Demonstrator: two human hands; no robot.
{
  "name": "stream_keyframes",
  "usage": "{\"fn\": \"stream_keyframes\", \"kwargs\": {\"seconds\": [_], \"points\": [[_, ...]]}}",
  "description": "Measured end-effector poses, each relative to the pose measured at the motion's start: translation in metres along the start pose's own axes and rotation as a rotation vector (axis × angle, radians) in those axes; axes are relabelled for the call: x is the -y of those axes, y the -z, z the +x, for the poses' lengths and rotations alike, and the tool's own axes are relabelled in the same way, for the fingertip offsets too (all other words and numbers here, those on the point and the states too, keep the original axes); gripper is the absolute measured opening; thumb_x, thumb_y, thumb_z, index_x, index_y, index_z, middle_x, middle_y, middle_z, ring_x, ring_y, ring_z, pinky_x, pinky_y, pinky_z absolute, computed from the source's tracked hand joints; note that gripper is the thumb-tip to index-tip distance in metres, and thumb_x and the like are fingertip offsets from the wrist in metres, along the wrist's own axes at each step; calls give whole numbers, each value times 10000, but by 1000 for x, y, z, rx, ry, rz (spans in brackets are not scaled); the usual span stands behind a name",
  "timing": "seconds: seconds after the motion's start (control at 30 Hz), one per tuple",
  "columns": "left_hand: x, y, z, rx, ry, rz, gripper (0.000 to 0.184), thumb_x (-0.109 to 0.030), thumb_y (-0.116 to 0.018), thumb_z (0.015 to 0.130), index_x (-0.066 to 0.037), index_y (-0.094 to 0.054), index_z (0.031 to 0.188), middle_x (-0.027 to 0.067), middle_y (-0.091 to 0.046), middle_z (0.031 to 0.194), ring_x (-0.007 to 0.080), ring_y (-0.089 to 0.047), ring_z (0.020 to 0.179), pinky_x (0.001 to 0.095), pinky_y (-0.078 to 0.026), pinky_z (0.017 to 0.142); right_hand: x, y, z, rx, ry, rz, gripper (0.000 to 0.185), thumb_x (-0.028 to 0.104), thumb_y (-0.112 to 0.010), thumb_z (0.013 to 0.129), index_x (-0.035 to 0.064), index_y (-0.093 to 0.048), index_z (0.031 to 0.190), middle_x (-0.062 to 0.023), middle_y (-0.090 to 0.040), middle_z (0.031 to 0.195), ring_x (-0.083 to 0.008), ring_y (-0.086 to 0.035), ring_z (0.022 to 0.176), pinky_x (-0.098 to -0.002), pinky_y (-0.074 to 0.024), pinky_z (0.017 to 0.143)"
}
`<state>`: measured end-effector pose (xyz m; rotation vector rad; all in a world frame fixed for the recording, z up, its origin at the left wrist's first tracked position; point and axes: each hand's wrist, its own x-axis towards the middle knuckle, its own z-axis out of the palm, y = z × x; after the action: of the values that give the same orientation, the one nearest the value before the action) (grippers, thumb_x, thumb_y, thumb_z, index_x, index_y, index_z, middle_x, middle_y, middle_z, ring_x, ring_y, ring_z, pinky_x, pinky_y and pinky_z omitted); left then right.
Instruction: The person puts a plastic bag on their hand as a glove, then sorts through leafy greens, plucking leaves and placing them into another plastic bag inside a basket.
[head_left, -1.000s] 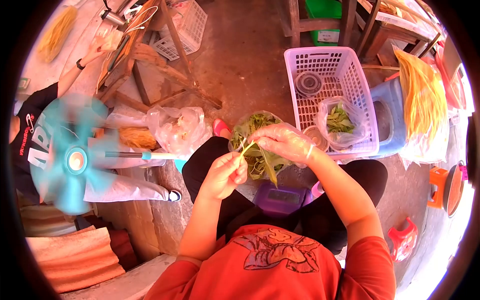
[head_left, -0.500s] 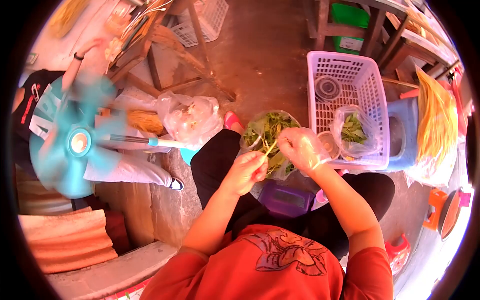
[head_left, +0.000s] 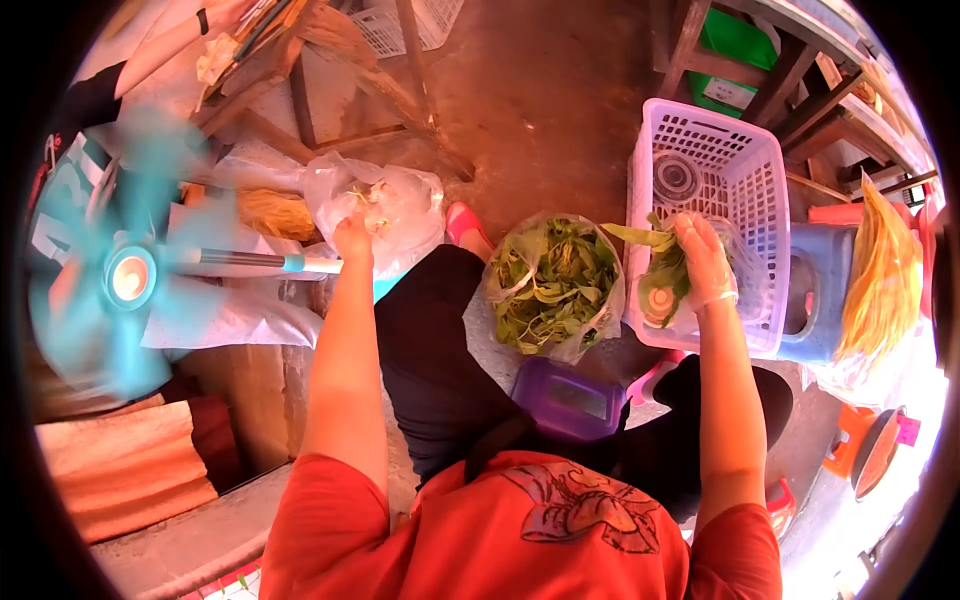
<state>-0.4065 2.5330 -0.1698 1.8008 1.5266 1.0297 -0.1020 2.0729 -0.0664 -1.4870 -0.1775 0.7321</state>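
Leaves (head_left: 667, 272) are grasped by right hand (head_left: 707, 256) over the basket (head_left: 740, 338); left hand (head_left: 353, 240), left of it near plastic bag (head_left: 408, 212), shows unclear grip; carrying seems underway; release needs loosened fingers.

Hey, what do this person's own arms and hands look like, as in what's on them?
Short, plain red sleeves end above the elbows, leaving both forearms bare. The right hand wears a thin, clear plastic glove reaching the wrist. The left hand shows no glove.
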Motion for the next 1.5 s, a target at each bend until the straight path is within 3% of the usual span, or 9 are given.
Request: {"fn": "stream_keyframes", "kwargs": {"seconds": [0.2,0.3,0.47,0.67,0.93,1.2,1.33,1.37,1.5], "points": [[-163,-13,-174,345,-447,-67,56,-52,-575,813,-14,-587,852,52,-568,815,135,-521,724,257,-438,671,14,-4,11,-59,-141,367,239,213,-467,862,-2,-569,876,-113,-603,845,-211,-597,738,-328,-512,624],[-149,-25,-279,1006,285,-441,88,-65,-602,817,0,-622,874,17,-605,745,78,-561,642,230,-458,597,15,-2,17,-7,-182,374,221,211,-474,863,13,-571,881,-101,-600,801,-196,-592,694,-314,-506,617],[-12,-101,-315,437,193,24,145,-120,-640,813,-13,-644,911,38,-629,769,132,-582,692,257,-452,612,3,5,14,39,-73,157,161,205,-505,868,57,-569,875,-18,-532,770,-115,-506,678,-254,-425,608],[53,-135,-280,657,281,31,144,-151,-691,748,-26,-668,817,36,-644,736,144,-585,674,307,-459,650,8,3,-4,-68,105,-245,162,196,-633,796,44,-579,791,38,-484,675,-61,-429,620,-253,-384,551],[-141,-47,-315,890,-91,-50,110,-87,-635,744,-15,-646,825,62,-641,694,137,-594,631,274,-455,600,16,-27,-48,271,933,-1325,189,56,-570,712,123,-602,886,-60,-575,710,-215,-574,703,-318,-480,614],[-212,-3,-311,995,53,-242,87,-58,-606,814,21,-618,846,7,-606,724,49,-518,641,204,-407,581,10,-38,-55,337,967,-1490,34,112,-563,682,102,-584,708,-55,-562,686,-217,-578,723,-328,-482,582],[-222,8,-305,1237,240,-475,62,-34,-576,852,6,-607,886,15,-617,798,50,-528,687,186,-407,613,15,-32,-50,152,794,-1376,66,83,-540,724,79,-606,725,-85,-607,773,-255,-594,808,-359,-484,673],[-225,12,-307,1270,266,-523,71,-45,-575,864,-6,-599,919,27,-622,858,70,-543,748,206,-428,673,3,-27,-48,46,678,-761,103,92,-517,785,55,-608,753,-78,-599,764,-239,-584,817,-328,-463,722],[-236,21,-311,1288,360,-729,96,-79,-569,878,-19,-587,952,48,-623,910,107,-558,823,252,-439,756,-8,-12,-35,505,104,-66,159,194,-572,859,53,-643,876,-24,-596,834,-129,-532,894,-288,-395,861]]}}
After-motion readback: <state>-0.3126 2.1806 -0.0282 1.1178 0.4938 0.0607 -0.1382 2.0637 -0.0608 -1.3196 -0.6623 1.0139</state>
